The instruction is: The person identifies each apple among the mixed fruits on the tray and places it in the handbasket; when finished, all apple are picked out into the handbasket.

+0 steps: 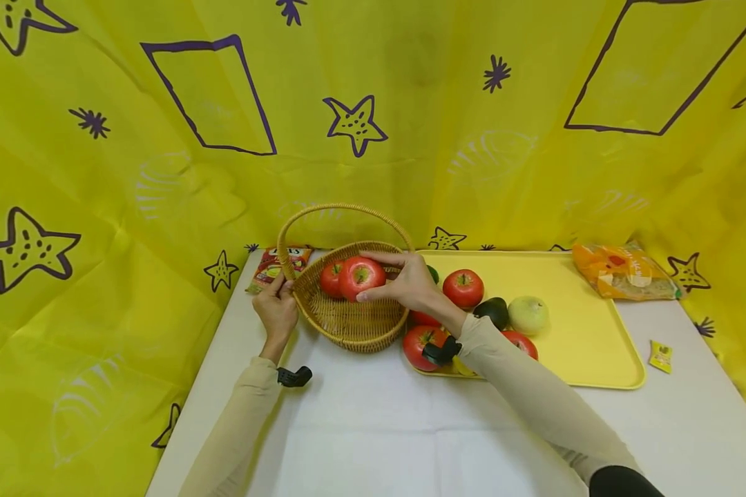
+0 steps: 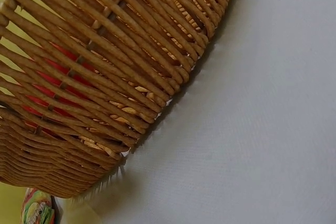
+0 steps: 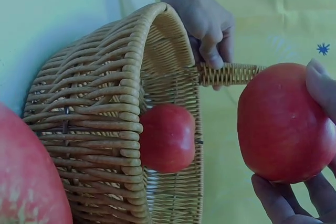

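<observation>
My right hand (image 1: 408,281) grips a red apple (image 1: 362,277) between thumb and fingers, over the wicker basket (image 1: 354,324). Another red apple (image 3: 168,138) lies inside the basket. At the basket's left side, my left hand (image 1: 276,310) holds the base of the tall arched handle (image 1: 342,207); in the right wrist view its fingers (image 3: 211,51) curl around that handle. The left wrist view is filled by the basket's woven wall (image 2: 105,61), with red showing through the gaps.
Right of the basket, a yellow tray (image 1: 584,338) bears several red apples (image 1: 463,288), a dark green avocado (image 1: 494,313) and a pale round fruit (image 1: 528,315). An orange snack bag (image 1: 624,271) overlaps its far corner. A small yellow packet (image 1: 661,356) lies farther right; a red packet (image 1: 292,259) sits behind the basket.
</observation>
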The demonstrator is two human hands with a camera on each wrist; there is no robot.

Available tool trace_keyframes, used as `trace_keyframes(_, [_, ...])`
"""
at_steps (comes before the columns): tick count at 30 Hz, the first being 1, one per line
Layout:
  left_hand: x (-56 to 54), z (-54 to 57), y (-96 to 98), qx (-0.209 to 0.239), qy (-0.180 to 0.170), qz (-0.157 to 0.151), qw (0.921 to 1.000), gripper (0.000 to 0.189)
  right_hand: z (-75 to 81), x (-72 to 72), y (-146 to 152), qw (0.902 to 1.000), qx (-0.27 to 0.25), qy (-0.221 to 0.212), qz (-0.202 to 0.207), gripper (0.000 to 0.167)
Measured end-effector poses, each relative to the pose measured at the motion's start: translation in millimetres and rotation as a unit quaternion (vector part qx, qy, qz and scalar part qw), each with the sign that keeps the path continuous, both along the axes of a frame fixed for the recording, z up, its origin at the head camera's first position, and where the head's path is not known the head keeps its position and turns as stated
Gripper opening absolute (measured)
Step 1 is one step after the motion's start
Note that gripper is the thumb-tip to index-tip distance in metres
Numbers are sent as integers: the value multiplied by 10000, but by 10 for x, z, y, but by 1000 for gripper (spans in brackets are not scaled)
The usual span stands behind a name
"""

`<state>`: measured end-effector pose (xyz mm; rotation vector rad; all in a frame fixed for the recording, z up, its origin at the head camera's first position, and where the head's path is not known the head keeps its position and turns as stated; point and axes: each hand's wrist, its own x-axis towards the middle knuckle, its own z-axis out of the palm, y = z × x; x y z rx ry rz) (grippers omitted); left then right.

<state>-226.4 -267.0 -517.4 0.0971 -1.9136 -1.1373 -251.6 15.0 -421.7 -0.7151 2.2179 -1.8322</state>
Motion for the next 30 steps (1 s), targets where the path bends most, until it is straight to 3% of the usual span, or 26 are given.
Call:
trace_keyframes(12, [-12, 29, -26, -5, -86, 56, 9999, 17, -47, -160, -284, 9996, 269, 29, -128, 74])
trace_keyframes(23, [13, 4, -2, 151, -286, -37, 9995, 21, -235, -323, -385, 9960, 601, -413, -517, 77])
trace_keyframes(30, [12, 13, -10, 179, -323, -57, 9993, 23, -239, -361, -428, 9915, 800, -551, -868, 76])
